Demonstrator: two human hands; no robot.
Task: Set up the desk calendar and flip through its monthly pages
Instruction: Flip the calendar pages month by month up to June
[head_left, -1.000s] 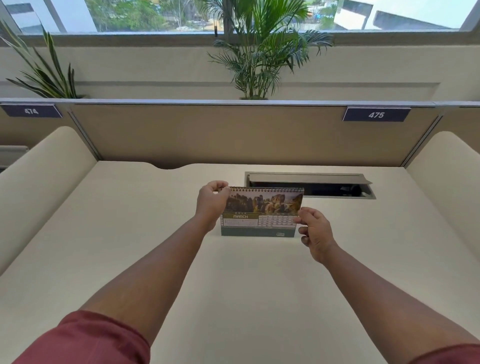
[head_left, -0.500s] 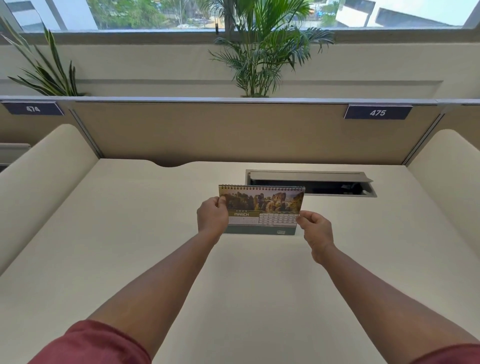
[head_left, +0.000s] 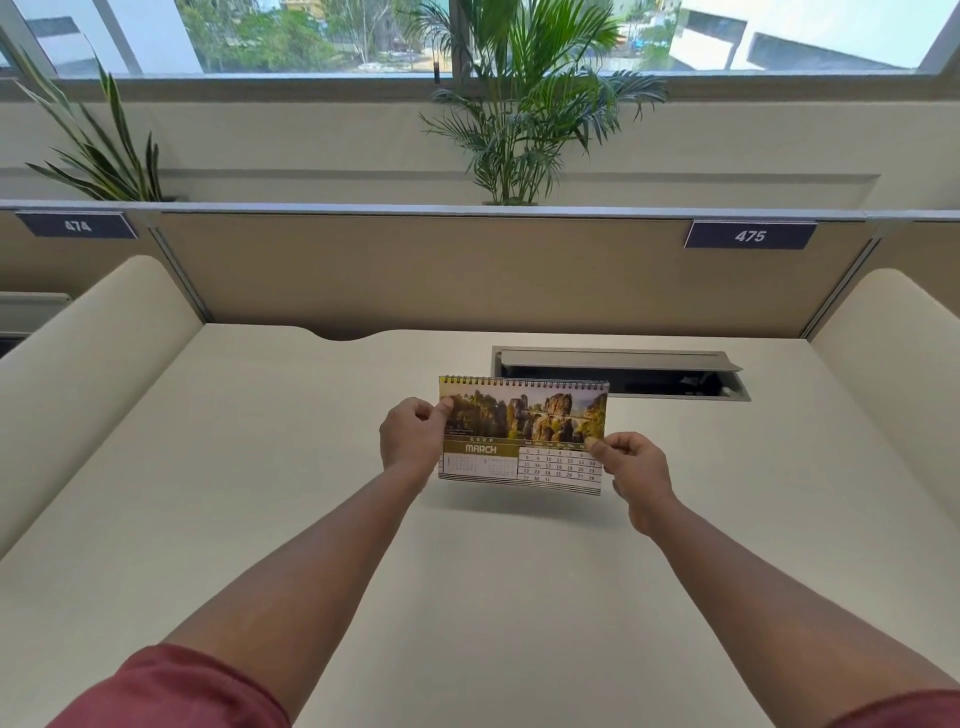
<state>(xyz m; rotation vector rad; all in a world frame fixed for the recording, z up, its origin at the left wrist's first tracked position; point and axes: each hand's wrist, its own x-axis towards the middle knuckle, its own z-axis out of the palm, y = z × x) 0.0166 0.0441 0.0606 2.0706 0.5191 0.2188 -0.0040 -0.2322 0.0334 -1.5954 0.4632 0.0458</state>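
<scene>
Both hands have the desk calendar (head_left: 523, 435) pinched by its side edges and raised off the table (head_left: 260, 467). The left hand (head_left: 413, 436) is closed on the left edge, thumb pressed onto the top corner of the landscape photo. The right hand (head_left: 631, 465) is closed on the right edge lower down, thumb and fingertips nipping the page beside the date grid. A second ago the calendar stood on the table with its grey-green base showing under the page, the left hand up at the spiral binding. Now that base is out of sight, the bottom edge hangs clear above a soft shadow on the table, and the left hand has dropped from the binding to the side edge. The MARCH page faces the person, upright and tipped slightly down on the right.

To my eye that means the flipping has paused: the calendar has been picked up whole, probably to square the stand or to turn the March sheet over the spiral binding (head_left: 524, 383). Behind it the open cable tray (head_left: 618, 371) lies close by, so setting the calendar back down wants a spot nearer the person.
</scene>
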